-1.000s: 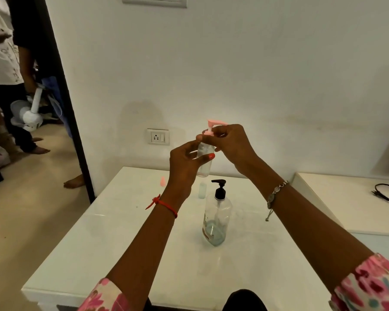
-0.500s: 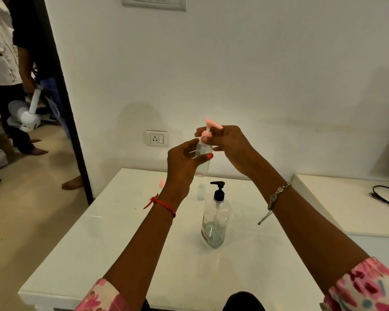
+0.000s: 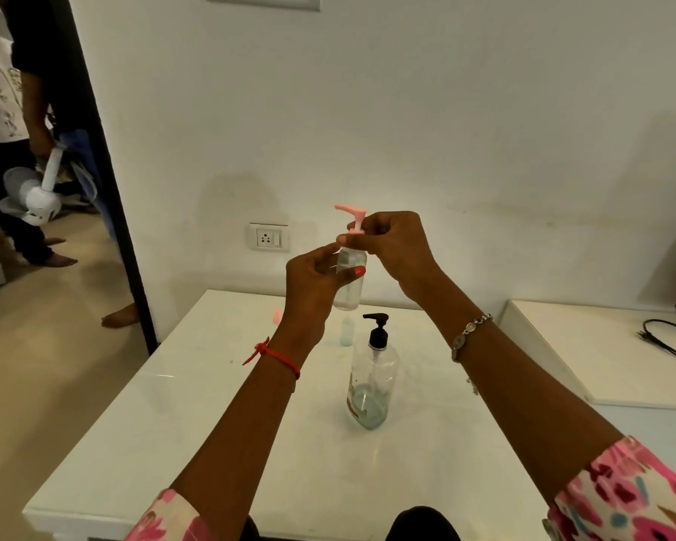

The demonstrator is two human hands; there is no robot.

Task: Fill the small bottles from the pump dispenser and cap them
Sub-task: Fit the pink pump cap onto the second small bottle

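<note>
The left hand [image 3: 317, 275] is gripping a small clear bottle [image 3: 350, 285] around its body, thumb across the front, holding it upright in the air above the far part of the bench [image 3: 196, 431]. The right hand [image 3: 395, 247] is pinching the collar of the pink pump top [image 3: 353, 215] that is sitting on this bottle's neck, fingers curled around it. A red thread [image 3: 278, 357] is circling the left wrist and a metal bracelet [image 3: 470, 334] the right.

Below the hands, one large clear pump dispenser [image 3: 372, 378] with a black head is standing upright on the bench, a little liquid lying in its bottom. A patch on its lower side is too blurred to read. Behind it, one second small bottle [image 3: 346, 331] is standing uncapped, and one small pink piece [image 3: 277, 316] is lying to its left, well apart. That makes two small bottles and one dispenser.

On the wall, one socket [image 3: 269, 237] is showing. A black cable [image 3: 668, 341] is lying on a white surface [image 3: 601, 369] to the right. In the doorway at left, a person is holding a white handheld fan [image 3: 36, 197].
</note>
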